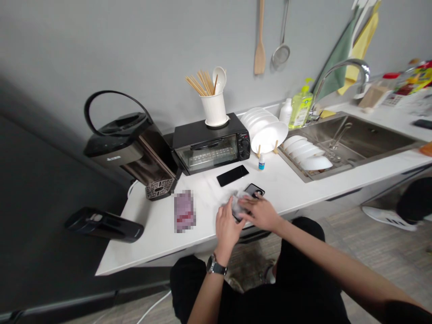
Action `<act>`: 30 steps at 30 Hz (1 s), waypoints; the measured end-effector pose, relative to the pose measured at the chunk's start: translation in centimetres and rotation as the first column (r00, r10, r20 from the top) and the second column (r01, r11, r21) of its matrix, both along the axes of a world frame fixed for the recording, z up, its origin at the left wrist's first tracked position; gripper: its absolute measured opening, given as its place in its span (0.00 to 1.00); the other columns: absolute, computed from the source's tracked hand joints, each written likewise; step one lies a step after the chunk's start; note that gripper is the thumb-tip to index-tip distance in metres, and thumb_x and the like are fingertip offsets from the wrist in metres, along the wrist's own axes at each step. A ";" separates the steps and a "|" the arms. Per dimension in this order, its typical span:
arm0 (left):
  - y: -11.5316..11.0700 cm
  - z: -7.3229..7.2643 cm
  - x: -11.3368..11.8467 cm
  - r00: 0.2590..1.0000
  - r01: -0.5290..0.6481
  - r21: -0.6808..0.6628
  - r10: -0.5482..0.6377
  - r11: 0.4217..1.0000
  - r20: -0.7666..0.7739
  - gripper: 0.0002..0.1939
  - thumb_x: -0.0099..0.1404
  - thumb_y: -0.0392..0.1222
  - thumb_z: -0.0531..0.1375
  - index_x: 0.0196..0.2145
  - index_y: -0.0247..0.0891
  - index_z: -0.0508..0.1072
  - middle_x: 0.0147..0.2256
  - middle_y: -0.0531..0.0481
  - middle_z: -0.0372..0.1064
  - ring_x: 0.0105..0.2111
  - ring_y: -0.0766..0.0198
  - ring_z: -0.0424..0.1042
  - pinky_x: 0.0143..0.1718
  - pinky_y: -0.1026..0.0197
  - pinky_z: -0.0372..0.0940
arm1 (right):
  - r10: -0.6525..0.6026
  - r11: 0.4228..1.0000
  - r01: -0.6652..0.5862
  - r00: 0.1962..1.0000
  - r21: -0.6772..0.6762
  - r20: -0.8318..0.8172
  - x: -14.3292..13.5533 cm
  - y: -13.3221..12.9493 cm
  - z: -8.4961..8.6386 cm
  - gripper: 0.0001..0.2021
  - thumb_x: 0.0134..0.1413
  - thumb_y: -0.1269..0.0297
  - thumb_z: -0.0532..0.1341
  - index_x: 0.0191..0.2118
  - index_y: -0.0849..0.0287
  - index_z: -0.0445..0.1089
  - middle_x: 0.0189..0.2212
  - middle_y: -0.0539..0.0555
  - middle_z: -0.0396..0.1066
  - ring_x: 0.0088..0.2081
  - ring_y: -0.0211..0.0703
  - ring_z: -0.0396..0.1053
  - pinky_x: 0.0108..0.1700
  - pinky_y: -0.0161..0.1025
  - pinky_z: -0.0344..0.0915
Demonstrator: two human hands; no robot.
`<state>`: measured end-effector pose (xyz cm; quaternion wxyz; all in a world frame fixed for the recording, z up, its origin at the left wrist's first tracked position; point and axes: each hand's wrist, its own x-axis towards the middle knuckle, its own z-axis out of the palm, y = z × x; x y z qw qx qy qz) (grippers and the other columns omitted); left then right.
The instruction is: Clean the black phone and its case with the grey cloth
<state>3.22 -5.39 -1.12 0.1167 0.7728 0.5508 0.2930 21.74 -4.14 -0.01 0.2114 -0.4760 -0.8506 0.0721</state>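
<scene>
Roughly at the lower centre of the frame, my left hand [227, 227] and right hand [263, 213] meet over a crumpled pale wad [238, 197] at the front edge of the white tabletop [155, 243]. Both touch it, yet blur and overlapping fingers hide the contact, so I cannot tell whether either hand is clenched on it or merely pressing. I can't make out whether the wad is cloth or paper. A dark edge peeks out beneath my fingers, the rest of it covered. Just behind my right hand lies a dark device [255, 190] with a round lens-like disc, its near end hidden by the wad; whether that edge belongs to it, I can't say.

Further up from there, a black slab like a phone [232, 175] lies flat, and a small bottle [261, 162] with a blue label stands upright to its right, the print too small to read. Left of centre, a purplish item [184, 211] is pixelated past recognition. The toaster oven [209, 153] sits mid-frame, its inside dim behind glass.

In the upper right, the towels [361, 47] run off the top edge, as do the handles of the wooden spatula [259, 58] and strainer [281, 55]. At the right edge, another person's shoe [389, 218] shows below a dark trouser leg, cut off there.
</scene>
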 end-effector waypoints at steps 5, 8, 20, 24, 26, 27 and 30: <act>0.0 0.0 0.0 1.000 -0.003 0.004 0.003 1.000 0.001 0.42 0.65 0.40 0.67 0.72 0.40 0.53 0.60 0.40 0.70 0.56 0.48 0.68 0.59 0.45 0.66 | -0.131 0.991 0.131 0.991 0.036 0.010 -0.2 0.1 0.2 0.29 0.70 0.43 0.56 0.61 0.62 0.72 0.60 0.66 0.73 0.65 0.61 0.67 0.69 0.61 0.56; 0.1 -0.2 -0.1 1.000 0.006 -0.004 -0.006 1.000 -0.026 0.41 0.65 0.35 0.64 0.72 0.39 0.54 0.61 0.39 0.69 0.55 0.48 0.69 0.58 0.46 0.67 | 0.081 0.997 -0.081 0.995 0.006 -0.050 -1.4 -1.4 -0.4 0.30 0.68 0.41 0.57 0.63 0.60 0.70 0.61 0.63 0.73 0.64 0.55 0.68 0.69 0.54 0.58; 0.0 0.2 0.0 0.999 0.010 -0.021 -0.011 1.000 -0.034 0.44 0.63 0.38 0.68 0.72 0.38 0.53 0.61 0.39 0.69 0.55 0.47 0.69 0.58 0.46 0.67 | 0.083 0.996 -0.083 0.995 -0.008 -0.053 -0.3 -1.6 -1.3 0.29 0.70 0.43 0.55 0.66 0.55 0.68 0.63 0.59 0.71 0.66 0.54 0.66 0.70 0.57 0.53; 0.0 0.2 0.3 1.000 -0.013 -0.004 0.013 1.000 -0.015 0.44 0.64 0.44 0.69 0.71 0.40 0.54 0.59 0.41 0.70 0.57 0.46 0.68 0.59 0.44 0.65 | -0.133 0.991 0.133 0.991 0.018 -0.030 1.4 -0.2 -0.7 0.22 0.75 0.50 0.51 0.63 0.53 0.70 0.61 0.60 0.73 0.64 0.56 0.68 0.71 0.65 0.48; 0.1 0.3 0.3 1.000 -0.005 -0.006 0.005 1.000 -0.003 0.44 0.64 0.46 0.68 0.71 0.40 0.54 0.59 0.41 0.71 0.57 0.46 0.67 0.60 0.44 0.65 | -0.220 0.974 0.220 0.975 0.056 -0.004 1.6 0.2 -0.4 0.24 0.74 0.49 0.52 0.63 0.56 0.71 0.61 0.62 0.73 0.64 0.60 0.68 0.71 0.67 0.47; 0.2 0.3 0.3 1.000 0.005 -0.013 -0.005 1.000 -0.003 0.43 0.65 0.44 0.68 0.71 0.40 0.53 0.59 0.41 0.70 0.57 0.47 0.67 0.60 0.44 0.65 | -0.188 0.980 0.188 0.982 0.060 0.005 1.2 0.1 -0.3 0.25 0.73 0.47 0.53 0.62 0.57 0.71 0.60 0.63 0.73 0.64 0.61 0.68 0.70 0.67 0.48; 0.2 0.4 0.1 0.999 0.034 -0.037 -0.035 0.999 -0.016 0.41 0.66 0.40 0.65 0.72 0.39 0.53 0.59 0.39 0.70 0.55 0.47 0.69 0.59 0.46 0.66 | 0.074 0.997 -0.074 0.997 0.019 -0.017 -0.1 -0.9 -0.2 0.28 0.69 0.41 0.56 0.60 0.57 0.72 0.59 0.60 0.75 0.63 0.56 0.68 0.71 0.59 0.50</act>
